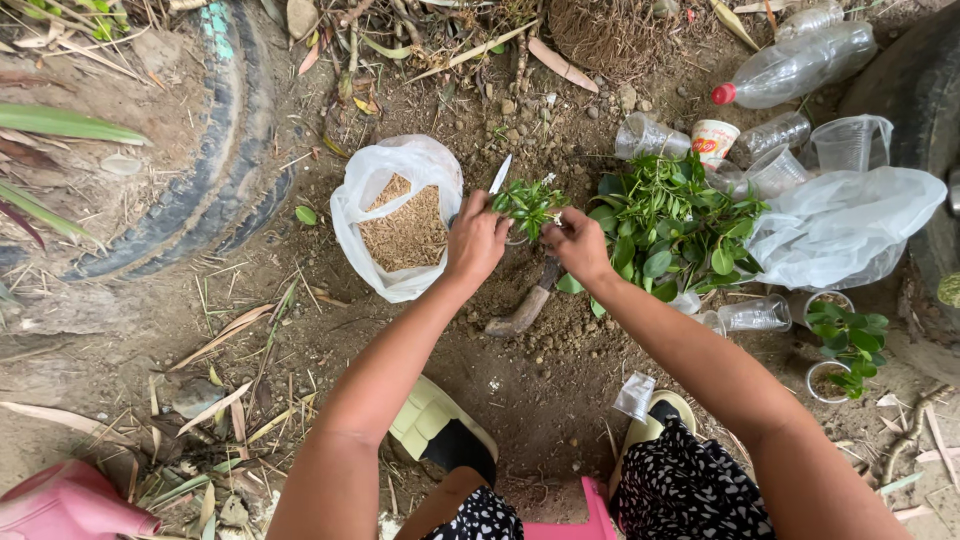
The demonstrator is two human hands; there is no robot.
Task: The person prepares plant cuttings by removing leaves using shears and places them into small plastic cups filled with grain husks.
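My left hand (476, 240) grips a small knife (499, 175) whose pale blade points up and away. My right hand (576, 243) pinches the stem of a small leafy green cutting (527, 203), held between both hands above the bare soil. The blade sits just left of the cutting's leaves. Both forearms reach forward from the bottom of the view.
A white plastic bag of tan husks (404, 228) stands left of my hands. A pile of green cuttings (672, 222), clear plastic cups (848, 142), a plastic bottle (795, 66) and a crumpled bag (845, 225) lie right. A wooden-handled tool (528, 303) lies below. An old tyre (215, 160) is at left.
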